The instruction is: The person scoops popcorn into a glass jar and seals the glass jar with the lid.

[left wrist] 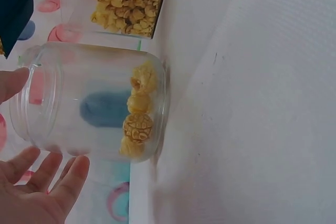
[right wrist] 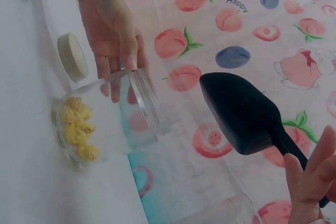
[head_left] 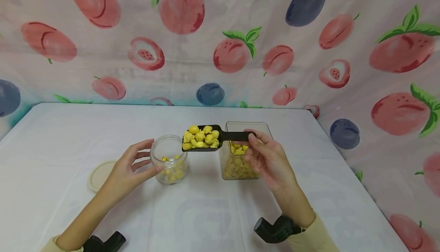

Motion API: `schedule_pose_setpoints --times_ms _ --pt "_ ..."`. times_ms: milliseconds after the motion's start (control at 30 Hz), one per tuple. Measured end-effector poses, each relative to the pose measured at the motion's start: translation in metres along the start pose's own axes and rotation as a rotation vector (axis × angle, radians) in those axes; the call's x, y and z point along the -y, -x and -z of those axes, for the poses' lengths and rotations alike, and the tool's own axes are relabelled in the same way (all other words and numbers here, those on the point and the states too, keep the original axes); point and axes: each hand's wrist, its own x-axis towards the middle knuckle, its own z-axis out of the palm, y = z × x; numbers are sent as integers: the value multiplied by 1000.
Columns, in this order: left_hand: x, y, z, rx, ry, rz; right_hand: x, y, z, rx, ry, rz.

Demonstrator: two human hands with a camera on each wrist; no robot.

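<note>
The right hand (head_left: 266, 156) pinches the stiff handle of a light black plastic scoop (head_left: 206, 139) heaped with loose yellow puffs (head_left: 201, 136), level above the small round glass jar (head_left: 169, 164) mid-table, which the left hand's (head_left: 128, 166) spread fingers steady; the jar looks smooth and breakable.

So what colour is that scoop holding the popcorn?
Black; the scoop shows best in the head view, heaped with yellow popcorn.

beige lid (head_left: 101, 174) on white table (head_left: 62, 137); fruit-print backdrop (head_left: 220, 34).
</note>
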Motion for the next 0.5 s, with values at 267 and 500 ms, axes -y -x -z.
schedule_pose_setpoints --times_ms 267,500 --pt "2 -1 0 11 3 6 -6 -1 -5 17 7 -25" --pt "2 -2 0 13 0 5 -9 -1 -9 -2 14 -68"
